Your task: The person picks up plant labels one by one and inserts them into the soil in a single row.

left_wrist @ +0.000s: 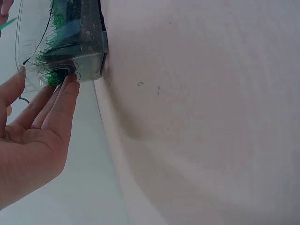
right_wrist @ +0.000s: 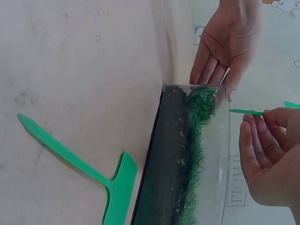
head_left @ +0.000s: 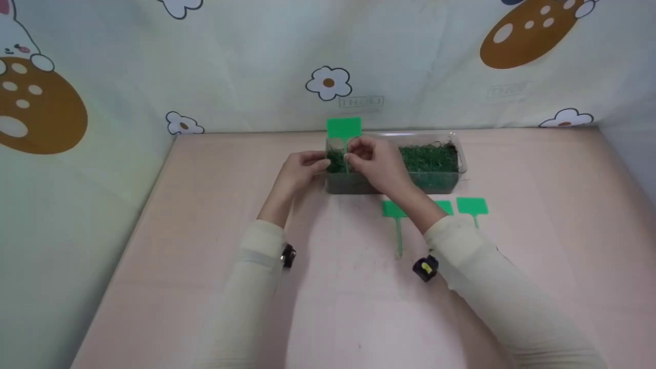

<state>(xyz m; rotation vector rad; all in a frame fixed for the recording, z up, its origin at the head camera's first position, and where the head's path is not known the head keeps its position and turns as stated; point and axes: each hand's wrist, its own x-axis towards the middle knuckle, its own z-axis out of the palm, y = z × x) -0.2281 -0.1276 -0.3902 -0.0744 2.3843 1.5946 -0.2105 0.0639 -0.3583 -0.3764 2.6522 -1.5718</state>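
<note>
My right hand (head_left: 382, 164) pinches the thin stem of a green plant label (head_left: 344, 128), whose flat head points up. In the right wrist view the stem's pointed tip (right_wrist: 236, 111) is at the rim of a clear plastic box, above the grass. That box (head_left: 353, 186) holds dark soil and green grass (head_left: 430, 156). At its left end is my left hand (head_left: 297, 173); in the left wrist view its straight fingers (left_wrist: 61, 103) touch the end wall and the thumb (left_wrist: 16, 86) lies by the rim.
Green plant labels (head_left: 472, 206) lie on the pink tabletop (head_left: 215, 287) in front of the box, partly hidden under my right forearm. Behind the box stands a pale printed cloth backdrop (head_left: 256, 66), with flowers and brown spotted shapes.
</note>
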